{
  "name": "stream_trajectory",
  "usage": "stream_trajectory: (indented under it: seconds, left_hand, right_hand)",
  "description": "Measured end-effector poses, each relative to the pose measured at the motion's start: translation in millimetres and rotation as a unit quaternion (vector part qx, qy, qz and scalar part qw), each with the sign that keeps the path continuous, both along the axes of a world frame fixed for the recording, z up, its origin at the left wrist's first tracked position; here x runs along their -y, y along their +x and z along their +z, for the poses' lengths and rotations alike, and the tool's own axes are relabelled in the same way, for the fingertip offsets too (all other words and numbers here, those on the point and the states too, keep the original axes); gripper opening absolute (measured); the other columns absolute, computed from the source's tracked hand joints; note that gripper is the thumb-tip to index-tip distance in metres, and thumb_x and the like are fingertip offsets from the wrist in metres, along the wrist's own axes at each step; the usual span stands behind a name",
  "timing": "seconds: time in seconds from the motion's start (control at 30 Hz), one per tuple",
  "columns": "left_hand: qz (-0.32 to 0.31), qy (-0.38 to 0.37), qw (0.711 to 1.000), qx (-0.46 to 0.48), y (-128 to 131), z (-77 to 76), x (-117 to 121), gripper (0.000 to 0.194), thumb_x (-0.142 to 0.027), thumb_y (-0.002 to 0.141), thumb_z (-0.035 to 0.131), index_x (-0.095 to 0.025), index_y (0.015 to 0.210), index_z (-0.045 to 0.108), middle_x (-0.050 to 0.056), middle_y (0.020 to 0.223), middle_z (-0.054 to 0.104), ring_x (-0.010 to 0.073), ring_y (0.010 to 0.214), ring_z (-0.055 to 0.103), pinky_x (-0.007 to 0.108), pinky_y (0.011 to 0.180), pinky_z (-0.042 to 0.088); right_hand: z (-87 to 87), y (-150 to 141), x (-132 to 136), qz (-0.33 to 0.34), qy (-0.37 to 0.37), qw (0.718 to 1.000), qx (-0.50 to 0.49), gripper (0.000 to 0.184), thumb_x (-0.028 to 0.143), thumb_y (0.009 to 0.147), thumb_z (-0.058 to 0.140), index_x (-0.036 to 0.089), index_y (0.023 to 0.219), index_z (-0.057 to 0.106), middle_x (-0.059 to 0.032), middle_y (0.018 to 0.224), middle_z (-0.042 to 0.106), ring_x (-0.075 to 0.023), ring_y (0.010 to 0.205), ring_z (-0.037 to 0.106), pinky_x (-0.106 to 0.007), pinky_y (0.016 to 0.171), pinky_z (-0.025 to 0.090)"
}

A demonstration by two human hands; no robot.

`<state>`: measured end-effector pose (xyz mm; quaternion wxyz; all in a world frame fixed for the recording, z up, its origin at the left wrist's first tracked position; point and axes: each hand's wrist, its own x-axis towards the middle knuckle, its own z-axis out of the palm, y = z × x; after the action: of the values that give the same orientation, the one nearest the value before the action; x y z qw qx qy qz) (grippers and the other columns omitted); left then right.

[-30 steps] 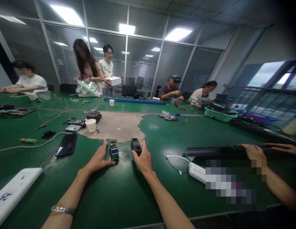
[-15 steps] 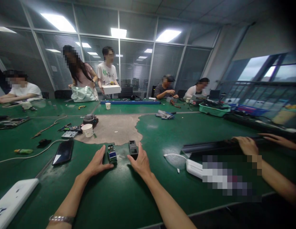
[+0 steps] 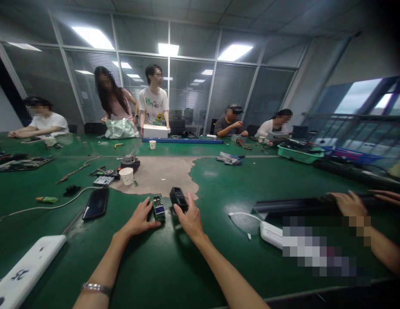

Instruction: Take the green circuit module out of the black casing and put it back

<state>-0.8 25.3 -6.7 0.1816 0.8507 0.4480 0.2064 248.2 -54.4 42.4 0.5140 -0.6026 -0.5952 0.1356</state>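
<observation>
My right hand [image 3: 192, 219] grips a black plastic housing [image 3: 178, 198] with cut-outs in it, thumb on the near side and fingers along the right. The housing is tilted, with its shadow on the green table below. To its left a small circuit board [image 3: 159, 209] with a blue part lies on the table. My left hand [image 3: 140, 219] rests around the board's left and near sides, thumb and fingers apart. The thumb is at the board's near end; whether it presses on it I cannot tell.
A phone [image 3: 96, 203] and a white power strip [image 3: 32, 268] lie to the left. Ahead stands a paper cup [image 3: 126, 176] beside loose electronic parts. At right, another person's hand [image 3: 349, 204] rests on a black bar [image 3: 290, 207], near a white adapter [image 3: 271, 235]. Several people are across the table [image 3: 219, 257].
My right hand has tipped the black housing and brought it slightly nearer the circuit board. My left hand stays by the board. Across the table, a person has lowered a white box to the tabletop.
</observation>
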Motion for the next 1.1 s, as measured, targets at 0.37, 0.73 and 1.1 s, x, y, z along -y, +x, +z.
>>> stream_trajectory:
  seconds: [0.37, 0.73, 1.1]
  left_hand:
    - [0.000, 0.016, 0.999, 0.037, -0.6, -12.0, -3.6, 0.098, -0.058, 0.077, 0.074, -0.019, 0.157, 0.033, 0.021, 0.165, 0.027, 0.0410, 0.151, 0.027, 0.057, 0.122, 0.023]
    - [-0.014, -0.006, 0.996, 0.085, -1.1, -6.7, -3.7, 0.128, -0.038, 0.070, 0.074, -0.012, 0.161, -0.011, 0.026, 0.167, 0.015, 0.0447, 0.153, 0.019, 0.062, 0.123, 0.019]
    - [-0.015, -0.087, 0.986, 0.142, -9.4, 1.2, -3.0, 0.111, -0.021, 0.077, 0.060, -0.016, 0.162, -0.011, 0.018, 0.168, 0.019, 0.0336, 0.155, 0.019, 0.056, 0.126, 0.016]
  right_hand:
    - [25.3, -64.0, -12.4, 0.048, -0.040, 0.997, 0.039, 0.079, 0.039, 0.086, 0.067, 0.005, 0.152, 0.040, -0.0218, 0.131, 0.066, -0.0315, 0.122, 0.065, -0.041, 0.103, 0.050]
    - [2.4, -77.6, 1.1, 0.008, -0.078, 0.986, 0.147, 0.085, 0.029, 0.083, 0.068, 0.002, 0.155, 0.033, -0.0224, 0.115, 0.070, -0.0342, 0.107, 0.069, -0.043, 0.094, 0.054]
    - [-17.6, -80.3, -3.0, 0.031, -0.024, 0.990, 0.133, 0.088, 0.027, 0.082, 0.067, 0.002, 0.156, 0.029, -0.0252, 0.136, 0.060, -0.0359, 0.123, 0.060, -0.048, 0.104, 0.049]
